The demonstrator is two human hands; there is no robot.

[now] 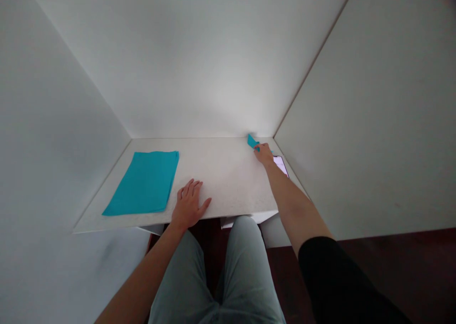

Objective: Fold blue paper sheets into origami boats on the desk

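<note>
Nearest: pale grey-green trousers [217, 276] across the bottom of the frame, with the right arm in a black sleeve [338, 276] reaching past them. Left hand [188, 205] is released, palm down near the front edge of the white tabletop [221, 181], fingers spread, holding nothing. Just left of it lies a flat teal stack [142, 184], probably folded sheets; paper or cloth is hard to say from here. Right hand [263, 154] is out by the far right corner, fingers on a small teal piece [252, 141]. Looks like a light pinch, but the hand covers the contact, so grasping or just touching: can't tell. For clean handling, keep the pads on the teal edge and the wrist low, clear of the corner. A phone [281, 165] sits just right of that hand, lit screen partly hidden by the hand and wrist. The teal piece's shape is partly hidden too.
</note>
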